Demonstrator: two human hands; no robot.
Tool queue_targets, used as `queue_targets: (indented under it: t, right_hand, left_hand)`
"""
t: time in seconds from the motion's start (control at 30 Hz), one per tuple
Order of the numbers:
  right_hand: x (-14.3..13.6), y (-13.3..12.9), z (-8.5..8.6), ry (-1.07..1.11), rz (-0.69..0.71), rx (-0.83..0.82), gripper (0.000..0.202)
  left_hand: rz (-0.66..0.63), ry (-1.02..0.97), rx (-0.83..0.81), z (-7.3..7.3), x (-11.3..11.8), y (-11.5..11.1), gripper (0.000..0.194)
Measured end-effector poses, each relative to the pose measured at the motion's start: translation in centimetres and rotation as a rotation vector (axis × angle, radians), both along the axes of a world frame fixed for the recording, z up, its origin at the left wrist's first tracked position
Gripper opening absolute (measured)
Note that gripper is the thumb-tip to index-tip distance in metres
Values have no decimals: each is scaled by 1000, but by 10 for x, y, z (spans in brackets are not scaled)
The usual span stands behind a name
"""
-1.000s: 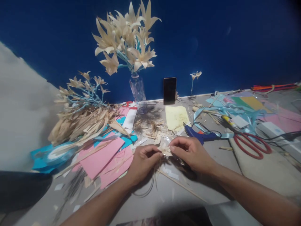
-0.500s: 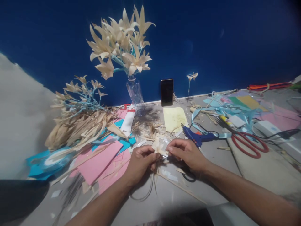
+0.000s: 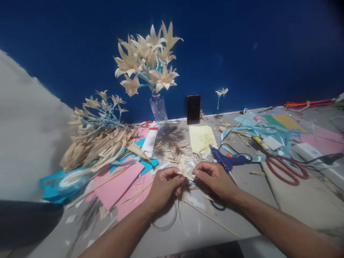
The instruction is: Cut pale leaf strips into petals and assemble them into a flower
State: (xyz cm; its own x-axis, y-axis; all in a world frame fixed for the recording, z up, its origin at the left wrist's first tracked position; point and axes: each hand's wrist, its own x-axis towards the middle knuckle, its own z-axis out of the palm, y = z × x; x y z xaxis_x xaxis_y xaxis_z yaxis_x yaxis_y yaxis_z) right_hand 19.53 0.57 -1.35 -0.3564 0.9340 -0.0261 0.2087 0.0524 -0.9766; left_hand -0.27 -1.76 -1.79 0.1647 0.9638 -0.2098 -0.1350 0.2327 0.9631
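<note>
Between my two hands is a small cream flower that looks made of dried corn husk, with pointed petals. My left hand is closed on its base, thumb against fingertips. My right hand is pinched at the petals on the flower's right side; the fingertips partly hide what they grip. Beneath the right palm shows a dark loop, like a scissors handle, with a thin metal piece near the fingertips. Whether the right hand also holds these I cannot tell. A thin wire loop hangs below my left hand.
A blue glue gun lies just beyond my right hand, with red-handled scissors farther right. Behind stand a clear bottle of husk flowers and a phone. Pink paper and dried husks cover the left side.
The view has shifted slightly, so everything sits a little lower and mostly to the right. The flower stays between my hands; its petals now face up more plainly.
</note>
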Motion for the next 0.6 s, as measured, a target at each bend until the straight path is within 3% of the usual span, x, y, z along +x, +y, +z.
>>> queue_targets:
  t: [0.37,0.6]
  right_hand:
    - [-7,-1,1,261,119,-179,24]
    - [-7,0,1,229,126,3,15]
  left_hand:
    - [-14,3,-28,0,2,-1,22]
    - [3,-19,-38,-3,2,-1,17]
